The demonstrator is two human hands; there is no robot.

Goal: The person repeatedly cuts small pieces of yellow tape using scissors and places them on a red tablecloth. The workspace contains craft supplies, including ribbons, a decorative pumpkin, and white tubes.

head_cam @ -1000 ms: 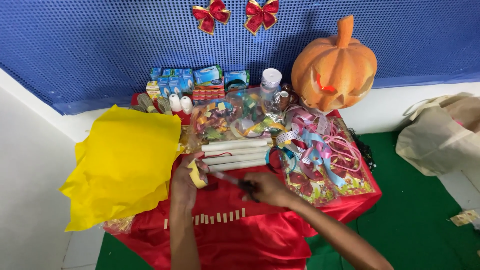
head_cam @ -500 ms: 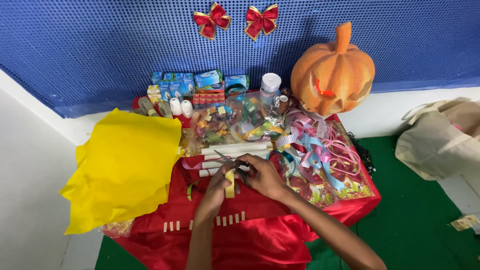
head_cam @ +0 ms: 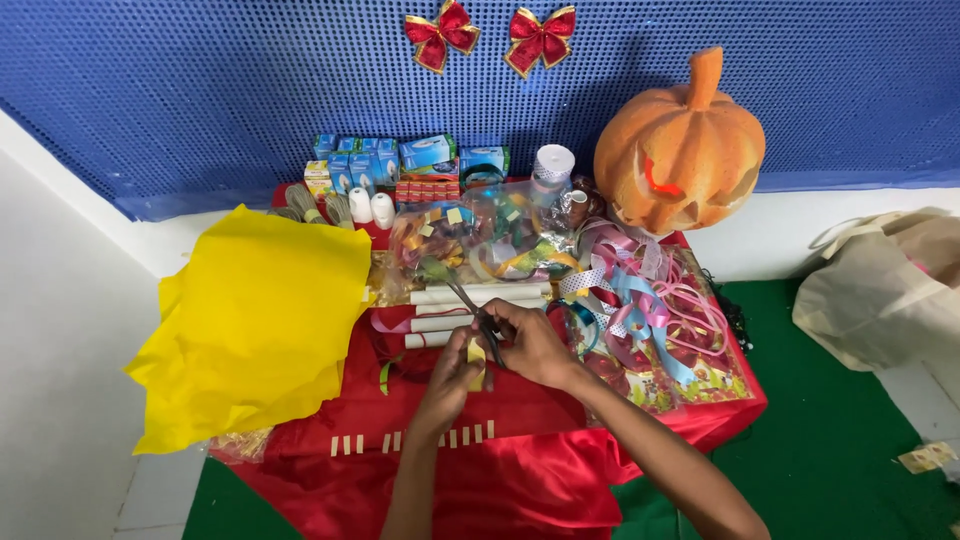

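Note:
My right hand (head_cam: 535, 345) grips a pair of scissors (head_cam: 470, 306) whose blades point up and away toward the white rolls. My left hand (head_cam: 447, 380) pinches a small yellow strip (head_cam: 476, 353) right under the scissors. Both hands meet over the red cloth (head_cam: 520, 470) that covers the low table. A row of short cut yellow strips (head_cam: 410, 439) lies on the cloth near its front edge.
A big yellow sheet (head_cam: 255, 325) drapes off the table's left. White rolls (head_cam: 470, 305), a clear bag of ribbons (head_cam: 480, 240), loose pink and blue ribbons (head_cam: 640, 300), small boxes (head_cam: 400, 160) and an orange pumpkin (head_cam: 680, 150) crowd the back. A beige bag (head_cam: 880, 290) lies at right.
My left hand has moved from the left part of the table in to meet the right hand. The scissors have swung from lying sideways to pointing away. The camera view moved closer.

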